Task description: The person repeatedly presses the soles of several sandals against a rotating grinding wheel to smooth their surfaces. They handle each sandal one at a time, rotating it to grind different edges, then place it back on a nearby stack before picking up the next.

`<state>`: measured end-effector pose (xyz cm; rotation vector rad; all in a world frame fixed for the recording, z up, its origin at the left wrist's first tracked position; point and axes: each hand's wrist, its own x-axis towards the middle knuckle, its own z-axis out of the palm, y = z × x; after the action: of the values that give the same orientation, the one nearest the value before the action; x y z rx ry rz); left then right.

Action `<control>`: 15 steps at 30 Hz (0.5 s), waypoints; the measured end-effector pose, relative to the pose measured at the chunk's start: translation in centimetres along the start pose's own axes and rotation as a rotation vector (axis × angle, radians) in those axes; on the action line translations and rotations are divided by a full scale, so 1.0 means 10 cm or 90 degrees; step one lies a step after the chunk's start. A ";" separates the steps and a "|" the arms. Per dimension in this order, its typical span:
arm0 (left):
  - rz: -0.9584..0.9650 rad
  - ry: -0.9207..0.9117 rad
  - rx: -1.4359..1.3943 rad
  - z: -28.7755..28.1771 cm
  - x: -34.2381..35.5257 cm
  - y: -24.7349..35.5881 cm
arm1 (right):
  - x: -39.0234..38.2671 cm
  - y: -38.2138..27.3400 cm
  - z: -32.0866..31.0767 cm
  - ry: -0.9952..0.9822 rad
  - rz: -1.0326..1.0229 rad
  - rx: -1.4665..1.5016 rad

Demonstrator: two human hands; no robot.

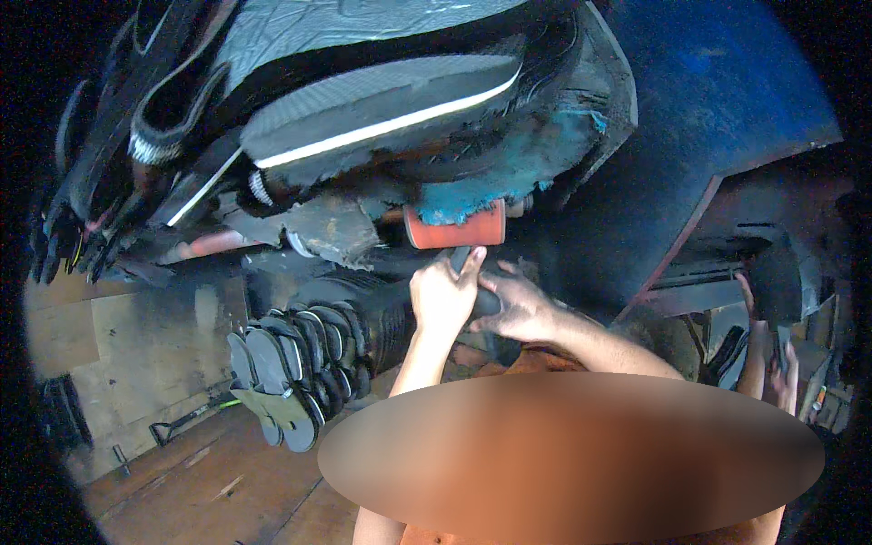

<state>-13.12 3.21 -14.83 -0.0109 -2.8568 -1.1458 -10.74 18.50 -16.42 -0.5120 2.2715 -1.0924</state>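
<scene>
Both of my hands are in the middle of the view, just below an orange sanding drum (457, 232). My left hand (442, 295) is closed around a dark sandal sole (487, 303), its thumb pointing up towards the drum. From the right, my right hand (520, 305) grips the same sole, fingers curled about it. The upper end of the sole comes up close under the drum; whether they touch I cannot tell. Ragged blue cloth (490, 186) hangs over the drum's top edge. My fingers hide much of the sole.
A grey sole with a white stripe (391, 104) lies above the drum, beside black straps (173, 109). Several sandals (272, 359) hang bunched at lower left. A blue metal panel (699, 118) rises at right. Another person's hands (783, 368) hold something dark at far right.
</scene>
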 end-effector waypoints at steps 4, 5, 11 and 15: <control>-0.012 0.029 -0.141 0.04 -0.10 -0.02 | -0.07 -0.03 -0.01 0.030 0.016 -0.110; -0.029 0.037 -0.220 0.01 -0.19 0.01 | -0.12 -0.05 0.05 0.075 -0.009 -0.161; -0.066 -0.006 -0.212 -0.37 -0.48 0.14 | -0.26 -0.17 0.46 0.283 -0.097 -0.326; 0.006 -0.010 -0.141 -0.41 -0.33 0.18 | -0.18 -0.15 0.50 0.265 -0.080 -0.241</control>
<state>-9.54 1.76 -10.82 -0.0441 -2.7244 -1.4588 -6.05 15.72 -17.13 -0.6290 2.8736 -0.8887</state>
